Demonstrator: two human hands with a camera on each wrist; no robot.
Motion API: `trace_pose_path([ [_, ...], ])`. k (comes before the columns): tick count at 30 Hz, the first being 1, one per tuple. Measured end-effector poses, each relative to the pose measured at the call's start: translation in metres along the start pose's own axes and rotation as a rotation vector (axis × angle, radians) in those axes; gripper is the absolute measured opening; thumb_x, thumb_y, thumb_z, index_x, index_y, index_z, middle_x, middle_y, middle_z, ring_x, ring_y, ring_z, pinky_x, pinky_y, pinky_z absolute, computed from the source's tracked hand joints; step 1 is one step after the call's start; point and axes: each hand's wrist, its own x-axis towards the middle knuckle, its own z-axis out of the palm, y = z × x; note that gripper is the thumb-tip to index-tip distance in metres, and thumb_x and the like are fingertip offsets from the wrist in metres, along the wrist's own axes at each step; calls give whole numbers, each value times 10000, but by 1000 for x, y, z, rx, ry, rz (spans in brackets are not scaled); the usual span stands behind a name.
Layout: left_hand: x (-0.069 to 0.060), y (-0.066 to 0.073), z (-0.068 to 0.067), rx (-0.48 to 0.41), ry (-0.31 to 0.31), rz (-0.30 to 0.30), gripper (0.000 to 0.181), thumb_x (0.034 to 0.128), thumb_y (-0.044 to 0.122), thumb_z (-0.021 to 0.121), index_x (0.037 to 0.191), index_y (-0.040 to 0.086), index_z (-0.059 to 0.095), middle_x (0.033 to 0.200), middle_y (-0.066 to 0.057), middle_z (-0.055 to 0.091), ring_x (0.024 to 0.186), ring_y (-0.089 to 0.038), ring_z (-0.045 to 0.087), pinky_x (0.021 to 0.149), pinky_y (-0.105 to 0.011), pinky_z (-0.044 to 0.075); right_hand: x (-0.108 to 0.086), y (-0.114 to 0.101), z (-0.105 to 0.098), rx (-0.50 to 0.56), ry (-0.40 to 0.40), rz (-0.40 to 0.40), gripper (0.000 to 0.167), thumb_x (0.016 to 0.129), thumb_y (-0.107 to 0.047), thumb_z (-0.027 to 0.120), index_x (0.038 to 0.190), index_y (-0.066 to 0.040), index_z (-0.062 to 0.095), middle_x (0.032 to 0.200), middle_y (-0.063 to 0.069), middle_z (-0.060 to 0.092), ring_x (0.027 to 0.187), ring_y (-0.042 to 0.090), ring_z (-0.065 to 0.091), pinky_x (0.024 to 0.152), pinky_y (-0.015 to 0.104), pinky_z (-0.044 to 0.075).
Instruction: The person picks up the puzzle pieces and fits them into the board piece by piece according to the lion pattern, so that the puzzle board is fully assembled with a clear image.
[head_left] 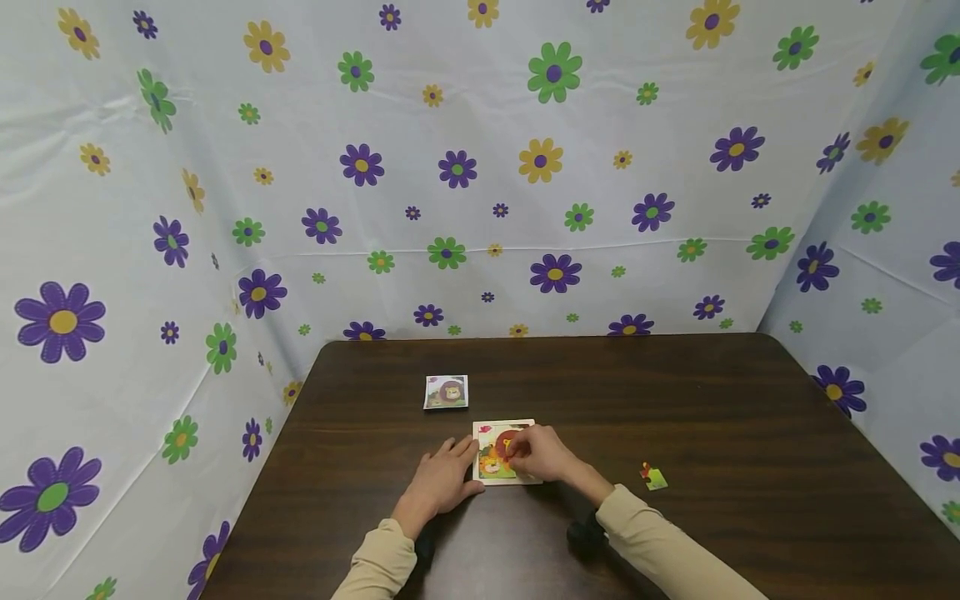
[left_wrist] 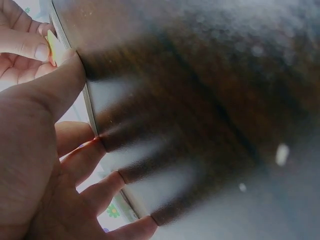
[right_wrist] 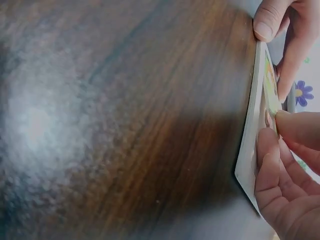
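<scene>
A small square jigsaw puzzle with a pale border (head_left: 504,422) and a lion picture lies on the table in the head view. My left hand (head_left: 442,478) rests at its left side, fingers fairly straight, with fingertips and thumb by the border. Over the puzzle's right half is my right hand (head_left: 546,454), thumb and fingers pinching a puzzle piece (left_wrist: 56,48), whose bright face shows in the left wrist view. Seen from the right wrist, the pinching fingers are low against the board's edge (right_wrist: 248,145). The right hand hides part of the picture.
One loose green and red puzzle piece (head_left: 655,477) lies to the right on the dark wooden table (head_left: 750,417). A small lion picture card (head_left: 447,393) sits beyond the puzzle, to the left. Flower-patterned cloth (head_left: 480,167) hangs behind and on both sides.
</scene>
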Motion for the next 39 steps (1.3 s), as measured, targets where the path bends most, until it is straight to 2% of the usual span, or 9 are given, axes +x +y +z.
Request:
trace_pose_path([
  [6,0,0,1,-5,10,5,662,872,434,666,1397,72,490,1440,-108,467,1298,-384,431,935,-622,397,-1,-5,2,-17,25,16,73,742,-12,772,752,-44,707,678,-25,623,595,39,475,558,207,438],
  [13,0,-1,1,-6,15,14,649,880,412,666,1396,61,486,1440,-117,465,1296,-392,430,934,-630,392,-2,-8,4,-28,5,16,93,741,-30,778,752,-45,687,661,-26,600,585,45,466,550,206,438],
  [16,0,-1,2,-15,14,10,654,878,422,663,1401,71,484,1444,-109,462,1301,-389,425,935,-630,390,-2,-6,5,-38,-18,-23,71,763,-52,773,779,-67,705,699,-49,617,615,55,483,579,210,446],
  [18,0,-1,3,-17,12,7,656,878,430,661,1403,78,484,1446,-104,461,1303,-386,424,935,-628,390,-1,-4,5,-67,-31,-80,58,770,-72,779,785,-85,724,740,-49,649,661,77,539,630,230,479],
  [22,1,-1,3,-13,5,1,661,872,439,663,1401,83,487,1443,-102,463,1300,-384,427,934,-626,393,-1,0,3,-147,-75,-170,64,799,-107,773,862,-99,769,976,9,716,937,169,643,860,351,509],
  [24,2,-1,3,-12,0,1,664,874,444,660,1403,85,484,1446,-102,460,1303,-384,424,936,-628,391,-2,1,2,-175,-110,-184,123,807,-114,768,928,-99,778,1097,40,702,1078,221,621,933,419,478],
  [26,2,-1,2,-13,-1,3,664,875,444,658,1404,84,483,1448,-103,458,1303,-386,424,935,-629,392,-3,1,0,-207,-148,-202,168,815,-114,760,981,-97,774,1149,54,687,1151,267,588,961,453,455],
  [32,3,0,3,-4,1,11,663,875,445,658,1403,84,485,1446,-99,461,1299,-380,430,926,-619,405,-3,0,0,-295,-175,-296,162,833,-86,734,991,-84,773,1121,57,698,1174,316,573,975,445,446],
  [39,1,-1,3,5,2,2,665,874,453,656,1406,91,485,1447,-92,461,1302,-372,429,925,-616,407,-1,-1,3,-327,-175,-304,150,845,-102,727,986,-89,778,1124,56,697,1171,311,575,967,436,455],
])
